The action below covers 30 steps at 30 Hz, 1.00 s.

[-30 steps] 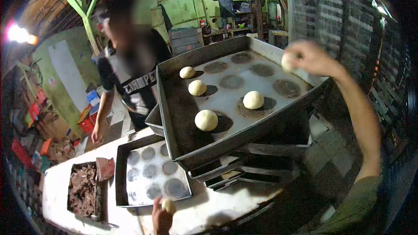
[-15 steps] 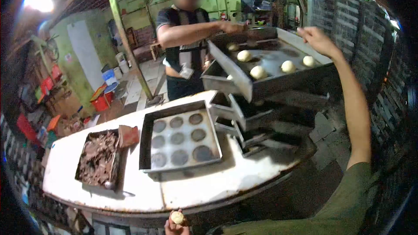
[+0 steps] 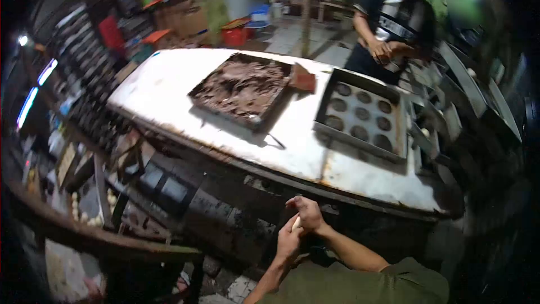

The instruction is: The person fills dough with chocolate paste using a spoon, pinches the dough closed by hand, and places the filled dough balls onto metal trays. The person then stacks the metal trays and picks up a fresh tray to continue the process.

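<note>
My two hands meet low in the head view, below the front edge of the white table (image 3: 169,95). My left hand (image 3: 287,243) and my right hand (image 3: 309,213) are cupped together around a small pale dough ball (image 3: 296,223), which shows only as a sliver between the palms. On the table above them stand a tray of brown filling (image 3: 242,87) and an empty baking tray (image 3: 360,118) marked with dark round patches.
Another person (image 3: 394,17) stands at the table's far right corner with hands clasped. Stacked metal trays (image 3: 472,95) sit at the right. A dark rusty rack (image 3: 163,186) lies under the table, with small dough balls (image 3: 73,202) at lower left.
My right hand came down from the raised tray of dough balls and joined my left hand around the dough ball. The view swung left and downward.
</note>
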Motion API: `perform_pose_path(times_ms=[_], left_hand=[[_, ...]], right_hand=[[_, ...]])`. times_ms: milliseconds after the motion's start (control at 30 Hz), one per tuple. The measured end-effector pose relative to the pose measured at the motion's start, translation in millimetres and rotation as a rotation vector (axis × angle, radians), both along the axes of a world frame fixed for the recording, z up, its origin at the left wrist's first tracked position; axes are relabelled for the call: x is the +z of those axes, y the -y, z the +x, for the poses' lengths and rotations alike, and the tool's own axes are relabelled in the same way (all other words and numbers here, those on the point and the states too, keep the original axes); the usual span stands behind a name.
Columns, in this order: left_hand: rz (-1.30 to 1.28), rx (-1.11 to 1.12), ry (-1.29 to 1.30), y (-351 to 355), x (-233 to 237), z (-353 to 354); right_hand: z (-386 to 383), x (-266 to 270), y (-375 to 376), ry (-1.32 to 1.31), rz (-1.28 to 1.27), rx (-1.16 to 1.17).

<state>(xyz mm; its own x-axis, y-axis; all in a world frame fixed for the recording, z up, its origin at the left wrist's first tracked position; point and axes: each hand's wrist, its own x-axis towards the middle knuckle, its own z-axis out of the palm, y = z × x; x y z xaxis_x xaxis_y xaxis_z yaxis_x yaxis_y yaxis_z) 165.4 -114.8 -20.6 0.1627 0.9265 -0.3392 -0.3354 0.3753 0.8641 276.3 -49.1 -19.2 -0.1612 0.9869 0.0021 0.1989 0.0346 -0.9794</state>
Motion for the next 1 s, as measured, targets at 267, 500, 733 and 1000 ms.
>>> perform_pose_path(times_ms=[267, 500, 733, 1000], left_hand=[[-0.181, 0.134, 0.582, -37.9, -28.5, -74.1], [-0.123, 0.338, 0.336, -134.4, -15.5, -58.3], [0.078, -0.136, 0.091, -211.5, -17.4, -52.1], [-0.155, -0.257, 0.999, -310.7, 41.4, -156.4]], right_hand=[[-47.8, -37.9, -158.8, 0.379, 0.517, -0.292], [-76.4, -55.0, -262.7, 0.360, 0.423, -0.291], [-76.6, 5.1, -235.1, 0.326, 0.359, -0.186], [-84.4, 65.2, -435.1, 1.084, 0.575, -0.069]])
